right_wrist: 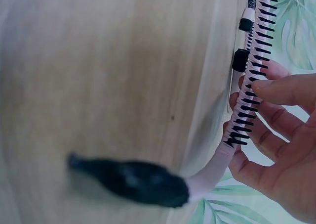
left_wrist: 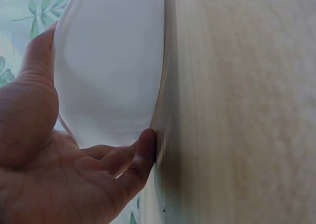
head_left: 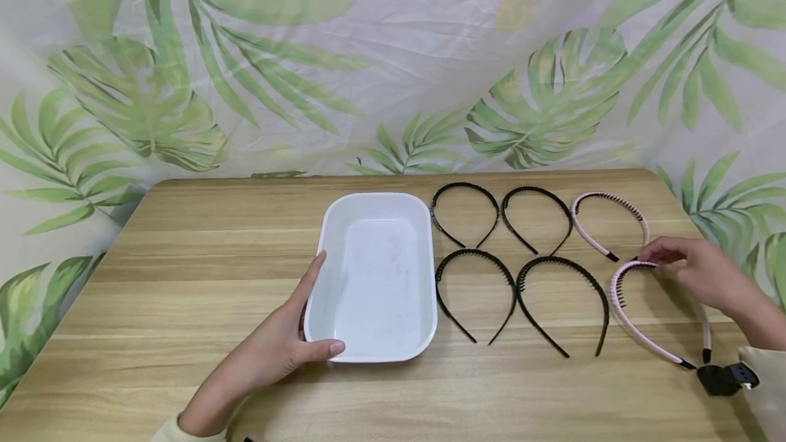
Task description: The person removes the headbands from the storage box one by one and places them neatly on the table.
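Note:
My left hand (head_left: 276, 343) grips the near left corner of a white plastic tray (head_left: 377, 278), thumb over its rim. In the left wrist view, the other fingers curl against the tray's outer side (left_wrist: 108, 75), close to the tabletop. At the right, my right hand (head_left: 700, 271) pinches the top of a pink headband (head_left: 621, 316) in the near row. Small black comb teeth line the band's inner side in the right wrist view, and its black tip (right_wrist: 143, 182) points down at the table. Behind it lies a second pink headband (head_left: 638, 213).
Black headbands lie between the tray and the pink ones: two in the far row (head_left: 464, 184), two in the near row (head_left: 473, 251). They sit close to the tray's right side. The wood-grain table (head_left: 184, 278) ends at a leaf-print cloth (head_left: 405, 74) behind.

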`<action>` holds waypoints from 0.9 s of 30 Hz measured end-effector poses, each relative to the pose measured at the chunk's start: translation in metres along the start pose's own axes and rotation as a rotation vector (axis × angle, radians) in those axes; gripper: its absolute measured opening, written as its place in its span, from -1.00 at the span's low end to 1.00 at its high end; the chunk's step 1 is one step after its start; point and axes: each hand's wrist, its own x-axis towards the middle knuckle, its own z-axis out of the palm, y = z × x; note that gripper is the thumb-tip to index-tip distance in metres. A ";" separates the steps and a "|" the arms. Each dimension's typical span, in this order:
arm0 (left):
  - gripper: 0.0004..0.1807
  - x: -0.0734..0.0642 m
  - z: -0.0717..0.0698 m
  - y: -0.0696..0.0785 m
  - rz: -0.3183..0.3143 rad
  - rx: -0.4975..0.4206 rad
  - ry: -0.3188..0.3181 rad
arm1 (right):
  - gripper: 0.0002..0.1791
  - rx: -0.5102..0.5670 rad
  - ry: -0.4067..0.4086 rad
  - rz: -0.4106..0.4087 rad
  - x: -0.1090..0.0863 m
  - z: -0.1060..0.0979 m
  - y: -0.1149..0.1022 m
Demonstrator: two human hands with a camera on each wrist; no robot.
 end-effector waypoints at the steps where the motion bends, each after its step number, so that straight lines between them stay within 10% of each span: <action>1: 0.37 0.000 0.000 0.000 -0.001 0.005 0.003 | -0.75 0.000 -0.004 -0.001 0.000 0.000 0.000; 27: 0.36 -0.002 0.002 -0.001 0.002 -0.018 -0.004 | -0.76 -0.039 -0.019 0.002 0.000 0.003 -0.007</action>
